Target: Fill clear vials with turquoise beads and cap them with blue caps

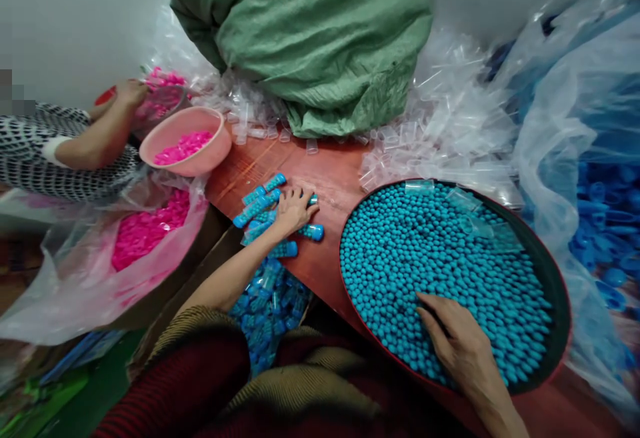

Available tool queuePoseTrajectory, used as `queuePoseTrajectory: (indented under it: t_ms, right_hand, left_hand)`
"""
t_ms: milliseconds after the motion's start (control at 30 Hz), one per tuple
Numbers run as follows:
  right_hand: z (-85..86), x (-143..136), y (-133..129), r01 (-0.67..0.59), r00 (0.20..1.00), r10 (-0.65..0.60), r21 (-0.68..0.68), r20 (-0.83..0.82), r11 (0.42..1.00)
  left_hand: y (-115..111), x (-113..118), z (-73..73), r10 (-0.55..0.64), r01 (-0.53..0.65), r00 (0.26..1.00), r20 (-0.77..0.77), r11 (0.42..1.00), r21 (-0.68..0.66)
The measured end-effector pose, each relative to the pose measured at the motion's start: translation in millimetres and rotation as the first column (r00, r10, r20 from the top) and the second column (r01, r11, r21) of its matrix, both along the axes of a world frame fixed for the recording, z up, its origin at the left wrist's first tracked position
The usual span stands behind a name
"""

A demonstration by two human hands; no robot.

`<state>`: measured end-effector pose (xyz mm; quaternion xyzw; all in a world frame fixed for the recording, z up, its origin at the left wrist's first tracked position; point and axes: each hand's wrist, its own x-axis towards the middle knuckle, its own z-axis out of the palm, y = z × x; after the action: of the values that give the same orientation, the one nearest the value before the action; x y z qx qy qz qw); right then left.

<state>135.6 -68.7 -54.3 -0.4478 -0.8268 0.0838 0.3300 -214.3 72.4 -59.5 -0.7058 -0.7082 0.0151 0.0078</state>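
Note:
My left hand (294, 213) rests with fingers spread over several clear tubes with blue caps and blue contents. One filled tube (313, 232) lies just right of the wrist, and the blue end of another shows between thumb and forefinger. More such tubes (256, 210) lie to the hand's left. Over the near part of a large round tray (559, 351) is my right hand (457, 338), thumb and forefinger apart, with no object visible between them. Its fingertips reach the small blue beads (430, 245) that fill the tray; its other fingers are hidden. Clear tubes (483, 228) lie on the beads.
Empty clear tubes (440, 131) are heaped behind the tray, beside a big green sack (325, 38). Below the red table (300, 165) are many blue-capped tubes (270, 298). At left, a person's arm (95, 145) is beside a pink basin (215, 155) and pink pieces (150, 228) in a plastic-lined box.

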Motion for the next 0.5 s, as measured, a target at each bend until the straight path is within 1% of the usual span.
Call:
queuePoseTrajectory:
  t_ms: [67,133,200,267,300,333,367,400,433,467,500]
  right_hand:
    - [-2.2,4.0,1.4,0.011,1.000,-0.012,0.029,0.014,1.000]
    - [0.1,7.2,-0.4,0.049,0.998,-0.052,0.083,0.041,0.995]
    - [11.0,4.2,-7.8,0.091,0.994,-0.097,0.121,0.045,0.988]
    - [30.2,-11.5,-20.0,0.084,0.996,-0.084,0.091,-0.010,0.992]
    - [40.9,-25.5,-26.0,0.049,0.997,-0.046,0.051,-0.067,0.997]
    - [50.6,-43.6,-30.6,-0.013,0.992,0.013,0.003,-0.127,1.000]
    - [57.8,-65.1,-33.0,-0.117,0.977,0.107,-0.048,-0.185,0.992]
    - [61.3,-89.0,-32.4,-0.224,0.959,0.196,-0.125,-0.206,0.967]
    - [60.3,-113.7,-28.8,-0.306,0.940,0.268,-0.172,-0.211,0.936]
    - [54.9,-137.8,-22.0,-0.337,0.932,0.299,-0.183,-0.207,0.924]
    - [45.6,-159.9,-12.5,-0.310,0.941,0.275,-0.180,-0.199,0.933]
  left_hand:
    - [-24.0,-7.5,-2.8,-0.003,0.003,1.000,-0.016,1.000,0.015]
    - [-48.4,-17.2,-4.1,0.008,-0.008,1.000,-0.007,1.000,0.019]
    - [-67.8,-27.6,-1.5,0.018,-0.019,0.999,0.044,0.999,0.026]
    - [-73.6,-39.7,5.9,0.022,-0.030,0.992,0.126,0.997,0.066]
    - [-69.2,-47.0,10.4,0.021,-0.038,0.985,0.171,0.994,0.098]
    - [-59.5,-55.6,14.4,0.020,-0.049,0.975,0.221,0.991,0.127]
    - [-45.3,-65.4,16.9,0.012,-0.054,0.960,0.279,0.988,0.143]
    - [-27.7,-76.1,17.3,0.005,-0.055,0.945,0.328,0.988,0.143]
    - [-8.7,-87.0,15.6,0.008,-0.059,0.933,0.360,0.990,0.130]
    - [9.8,-97.5,12.0,0.017,-0.061,0.921,0.388,0.993,0.102]
    - [26.2,-106.8,7.2,0.019,-0.053,0.909,0.415,0.996,0.072]
